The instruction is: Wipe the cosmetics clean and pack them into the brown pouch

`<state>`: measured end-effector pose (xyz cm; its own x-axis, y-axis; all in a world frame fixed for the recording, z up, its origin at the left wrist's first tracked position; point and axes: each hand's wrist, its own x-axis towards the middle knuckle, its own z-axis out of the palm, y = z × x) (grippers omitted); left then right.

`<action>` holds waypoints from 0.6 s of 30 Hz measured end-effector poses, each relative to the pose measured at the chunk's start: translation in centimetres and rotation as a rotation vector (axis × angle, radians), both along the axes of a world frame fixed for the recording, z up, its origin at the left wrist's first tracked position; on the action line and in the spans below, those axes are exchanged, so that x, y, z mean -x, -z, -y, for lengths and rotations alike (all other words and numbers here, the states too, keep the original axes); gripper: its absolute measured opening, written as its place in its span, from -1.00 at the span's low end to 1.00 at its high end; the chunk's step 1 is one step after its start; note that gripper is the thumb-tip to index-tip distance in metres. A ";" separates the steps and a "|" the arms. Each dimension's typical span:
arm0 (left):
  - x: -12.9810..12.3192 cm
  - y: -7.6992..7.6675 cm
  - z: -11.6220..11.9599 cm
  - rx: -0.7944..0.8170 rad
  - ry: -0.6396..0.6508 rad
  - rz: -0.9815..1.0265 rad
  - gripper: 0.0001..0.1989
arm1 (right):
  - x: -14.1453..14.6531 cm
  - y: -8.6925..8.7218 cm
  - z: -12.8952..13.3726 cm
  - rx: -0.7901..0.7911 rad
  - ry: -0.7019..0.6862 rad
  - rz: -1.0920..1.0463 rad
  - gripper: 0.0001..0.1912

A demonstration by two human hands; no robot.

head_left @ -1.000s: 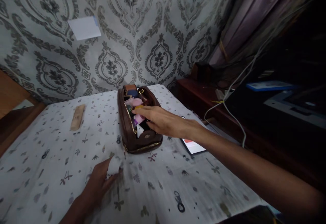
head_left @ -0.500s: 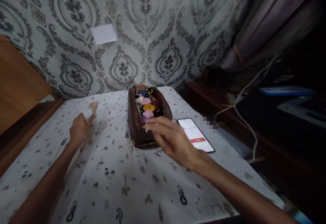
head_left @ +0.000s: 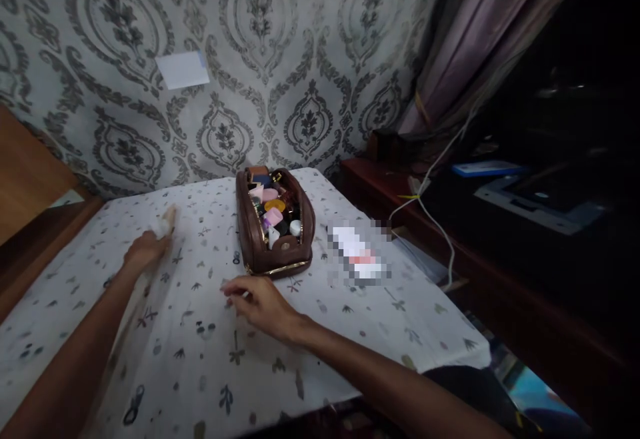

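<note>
At the left, my left hand [head_left: 146,250] is closed round a pale item [head_left: 167,220], blurred, with a whitish part and a beige part at its far end. My right hand [head_left: 260,302] hovers over the cloth, in front of a brown bag [head_left: 253,242], its fingers curled apart with nothing visible between them. The bag stands unzipped and full of small containers, among them a yellow lid [head_left: 275,206], a pink jar [head_left: 273,217] and a white cap [head_left: 295,228].
A phone [head_left: 357,252], pixelated, lies right of the bag on the patterned white cloth [head_left: 200,359]. Beyond the right edge are a dark red ledge [head_left: 360,182] and a white cable [head_left: 440,226]. Wallpaper rises behind; a wooden panel [head_left: 30,166] stands left.
My right hand has drawn back from the bag's near end, toward me and to the left. The view has shifted to the right. My left hand still grips the pale item.
</note>
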<state>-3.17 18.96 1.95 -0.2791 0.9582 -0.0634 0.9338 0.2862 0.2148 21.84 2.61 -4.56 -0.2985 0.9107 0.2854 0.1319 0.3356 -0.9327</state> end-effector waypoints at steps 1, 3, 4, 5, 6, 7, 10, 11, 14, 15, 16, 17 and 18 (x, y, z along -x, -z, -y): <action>0.0 0.4 1.3 -0.001 0.021 0.034 -0.67 | 0.9 0.6 -0.5 0.112 -0.025 -0.111 -0.71; -0.3 1.4 4.7 -0.020 0.065 0.105 -0.60 | 2.7 1.8 -1.5 0.255 -0.060 -0.223 -0.65; -0.6 1.9 6.7 -0.025 0.084 0.134 -0.58 | 3.5 2.2 -1.9 0.275 -0.028 -0.220 -0.63; -1.0 2.4 8.9 -0.036 0.133 0.185 -0.57 | 4.3 2.5 -2.1 0.259 -0.001 -0.190 -0.62; -1.6 2.7 11.1 -0.057 0.233 0.293 -0.57 | 4.9 2.7 -2.3 0.208 0.029 -0.146 -0.61; -2.3 2.8 13.2 -0.043 0.306 0.367 -0.57 | 5.3 2.9 -2.3 0.138 0.048 -0.095 -0.60; -4.4 2.5 18.2 -0.007 0.432 0.451 -0.56 | 5.4 2.9 -1.9 -0.045 0.068 0.037 -0.56; -4.8 2.2 19.2 0.013 0.461 0.467 -0.58 | 5.2 2.9 -1.7 -0.075 0.078 0.066 -0.55; -5.3 1.7 20.6 0.046 0.513 0.445 -0.60 | 4.5 2.7 -1.0 -0.109 0.110 0.114 -0.54; -5.2 1.7 20.6 0.033 0.517 0.427 -0.58 | 4.3 2.7 -0.7 -0.117 0.118 0.125 -0.56; -5.1 1.8 20.4 0.005 0.515 0.407 -0.54 | 4.1 2.6 -0.5 -0.122 0.120 0.137 -0.58; -5.0 2.0 20.2 -0.033 0.511 0.389 -0.48 | 4.0 2.5 -0.3 -0.126 0.121 0.150 -0.60; -4.9 2.2 19.9 -0.074 0.506 0.375 -0.41 | 4.0 2.4 -0.1 -0.126 0.123 0.163 -0.63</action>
